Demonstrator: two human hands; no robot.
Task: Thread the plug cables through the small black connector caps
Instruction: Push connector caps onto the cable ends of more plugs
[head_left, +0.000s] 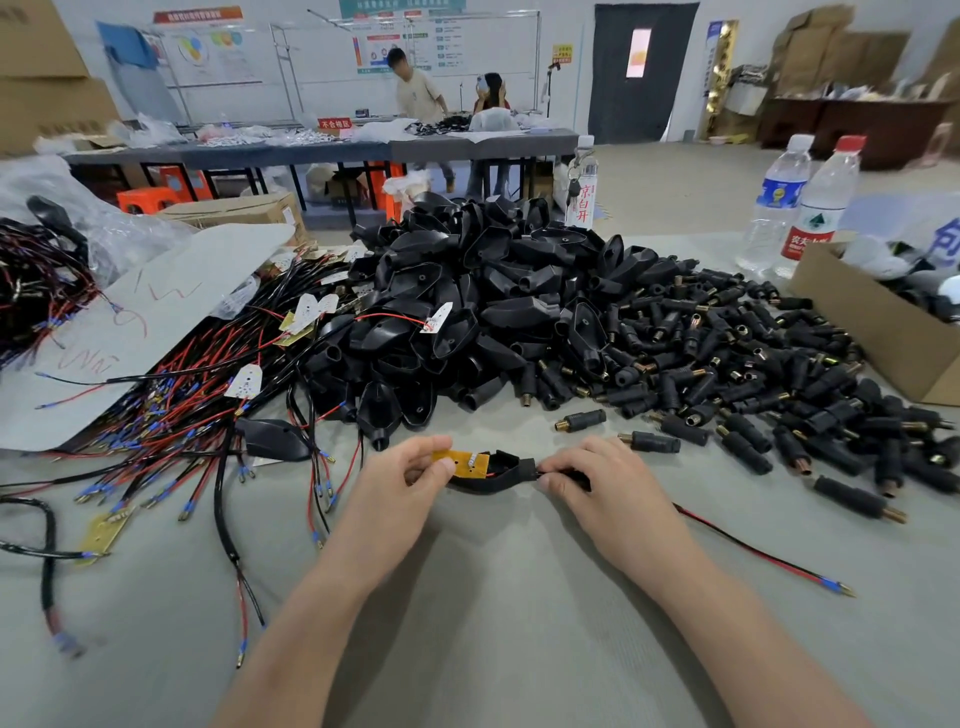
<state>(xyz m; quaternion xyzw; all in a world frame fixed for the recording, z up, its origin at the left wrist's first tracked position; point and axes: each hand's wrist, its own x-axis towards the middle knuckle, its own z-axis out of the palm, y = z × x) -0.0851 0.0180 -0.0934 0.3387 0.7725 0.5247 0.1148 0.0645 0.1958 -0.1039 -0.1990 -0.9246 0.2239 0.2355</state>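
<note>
Lying crosswise on the grey worktop just in front of the person, the small black teardrop-shaped plastic connector cap is pointing its narrow neck to the right, its long axis running left to right between the two hands. Whether it is touching the surface or is slightly raised is unclear.

A small yellow circuit board is sitting at the cap's wide open end. The left hand is pinching the board, its grip tight between thumb and curled fingers. The right hand is holding a narrow grip, thumb and forefinger pinching the dark cable right at the neck's tip.

From under that hand the thin red-and-black twin cable is trailing away to the right, ending in a blue-sleeved metal terminal on the worktop.

Behind the hands a tall heap of similar black caps is piling up. Black cylindrical connectors with brass threaded ends are spreading to its right. A tangle of red and black wires is sprawling to the left. An open cardboard box and two clear water bottles are standing at far right.
</note>
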